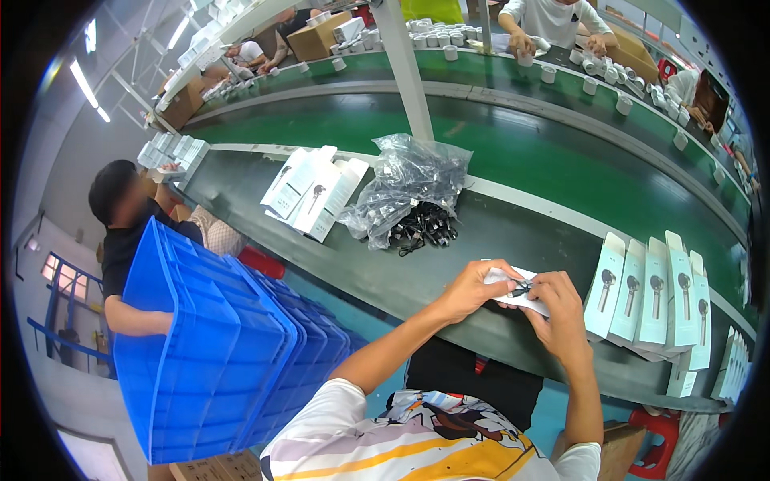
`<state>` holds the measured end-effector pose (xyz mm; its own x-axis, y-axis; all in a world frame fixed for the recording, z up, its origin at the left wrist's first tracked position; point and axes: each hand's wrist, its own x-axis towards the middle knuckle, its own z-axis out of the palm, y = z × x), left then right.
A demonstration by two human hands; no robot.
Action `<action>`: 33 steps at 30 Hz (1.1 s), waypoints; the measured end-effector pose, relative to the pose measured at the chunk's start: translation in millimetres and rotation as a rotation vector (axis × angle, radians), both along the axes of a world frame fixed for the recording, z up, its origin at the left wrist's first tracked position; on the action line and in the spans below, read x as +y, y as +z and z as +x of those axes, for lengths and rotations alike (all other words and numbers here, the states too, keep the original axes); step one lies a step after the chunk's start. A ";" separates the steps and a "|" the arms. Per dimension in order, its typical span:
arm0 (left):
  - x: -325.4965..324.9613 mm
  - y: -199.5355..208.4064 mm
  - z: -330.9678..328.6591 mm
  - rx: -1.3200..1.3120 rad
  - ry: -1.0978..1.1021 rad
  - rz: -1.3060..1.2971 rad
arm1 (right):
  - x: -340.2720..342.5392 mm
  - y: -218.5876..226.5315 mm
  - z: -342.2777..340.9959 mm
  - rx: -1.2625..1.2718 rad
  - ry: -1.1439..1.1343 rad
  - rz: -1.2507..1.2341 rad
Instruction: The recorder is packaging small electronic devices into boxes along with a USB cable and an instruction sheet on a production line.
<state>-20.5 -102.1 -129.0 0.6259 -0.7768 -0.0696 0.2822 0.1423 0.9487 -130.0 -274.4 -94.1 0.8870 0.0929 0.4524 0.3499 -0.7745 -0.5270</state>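
In front of me, over the table edge, my left hand (475, 290) is closed on a small white box-like piece (498, 275), thumb on top. A short black cable (521, 289) lies against it. My right hand (559, 307) has its fingers pinched on the cable at the other end of the white piece; its fingertips partly hide it. Beyond my hands, a grey plastic bag (413, 172) spills a heap of black cables (425, 228) onto the dark table (385, 279).
White printed boxes (314, 191) lie left of the bag; a row of upright boxes (651, 293) stands at right. Stacked blue crates (204, 345) are on my left, beside a seated person (132, 216). Past a post (405, 72), a green conveyor (513, 132) carries white round parts.
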 end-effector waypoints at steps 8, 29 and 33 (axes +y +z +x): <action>-9.7 7.3 -11.6 -0.058 -0.116 0.004 | -10.0 9.7 -18.9 0.035 0.000 0.093; -158.2 0.3 -62.6 -1.001 0.041 0.283 | -89.6 33.3 -120.0 -0.333 -0.598 0.448; -169.1 -10.8 -66.7 -1.137 -0.007 0.480 | -84.5 29.9 -122.4 -0.311 -0.593 0.389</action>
